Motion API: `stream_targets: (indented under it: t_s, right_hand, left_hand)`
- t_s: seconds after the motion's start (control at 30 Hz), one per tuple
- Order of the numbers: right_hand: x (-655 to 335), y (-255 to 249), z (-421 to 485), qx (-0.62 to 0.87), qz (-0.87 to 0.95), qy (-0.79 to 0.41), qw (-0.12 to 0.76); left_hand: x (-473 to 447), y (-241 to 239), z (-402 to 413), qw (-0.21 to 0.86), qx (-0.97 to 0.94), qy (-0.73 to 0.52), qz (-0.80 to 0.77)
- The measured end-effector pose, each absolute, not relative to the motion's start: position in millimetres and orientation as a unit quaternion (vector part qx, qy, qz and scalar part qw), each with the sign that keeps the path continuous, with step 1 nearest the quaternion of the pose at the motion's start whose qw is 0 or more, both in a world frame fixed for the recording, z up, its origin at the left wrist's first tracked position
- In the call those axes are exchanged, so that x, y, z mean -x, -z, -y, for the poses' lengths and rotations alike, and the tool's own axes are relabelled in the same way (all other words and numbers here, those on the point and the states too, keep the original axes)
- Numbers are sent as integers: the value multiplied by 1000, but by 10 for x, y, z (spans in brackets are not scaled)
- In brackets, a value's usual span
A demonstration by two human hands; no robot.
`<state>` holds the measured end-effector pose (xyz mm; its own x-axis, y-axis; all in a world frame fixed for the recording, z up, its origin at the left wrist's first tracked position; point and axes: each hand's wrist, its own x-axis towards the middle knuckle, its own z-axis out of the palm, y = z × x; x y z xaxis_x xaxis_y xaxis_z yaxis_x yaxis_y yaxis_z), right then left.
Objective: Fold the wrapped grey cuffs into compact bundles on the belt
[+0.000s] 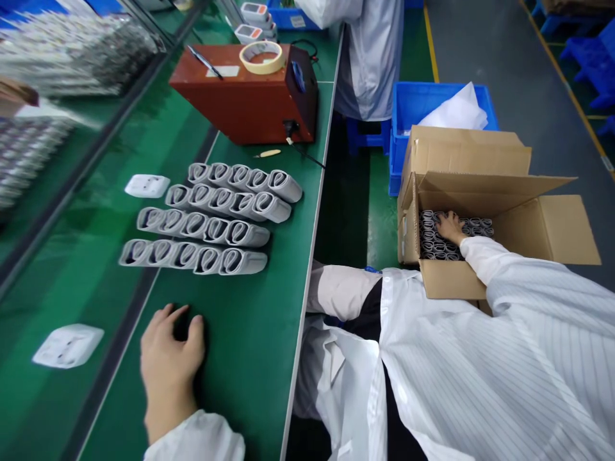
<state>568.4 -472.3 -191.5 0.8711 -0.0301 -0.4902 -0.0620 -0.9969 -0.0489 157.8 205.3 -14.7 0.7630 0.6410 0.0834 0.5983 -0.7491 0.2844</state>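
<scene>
Several rows of grey-white looped sleeves lie on the green workbench, just above my left hand. That hand rests on the bench with curled fingers over a dark patch, which may be a shadow or a small object. My right hand reaches into an open cardboard box, fingers spread on tightly packed rows of the same looped sleeves. A white striped sleeve covers my right arm.
A reddish-brown wooden case carries a masking tape roll and a pen. A small wooden-handled tool and white square plates lie on the bench. A co-worker in a white coat stands beyond a blue crate.
</scene>
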Motion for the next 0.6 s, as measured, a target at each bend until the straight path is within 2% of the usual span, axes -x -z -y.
stream_targets:
  t_s: [0.47,0.6]
  right_hand:
    - [-5421,1872,4508,957,-12,-284,57]
    - [-5548,1761,4470,949,-19,-306,74]
  left_hand:
    - [-1587,25,-1944,168,-923,-84,-336]
    - [-1629,8,-1906,147,-923,-94,-344]
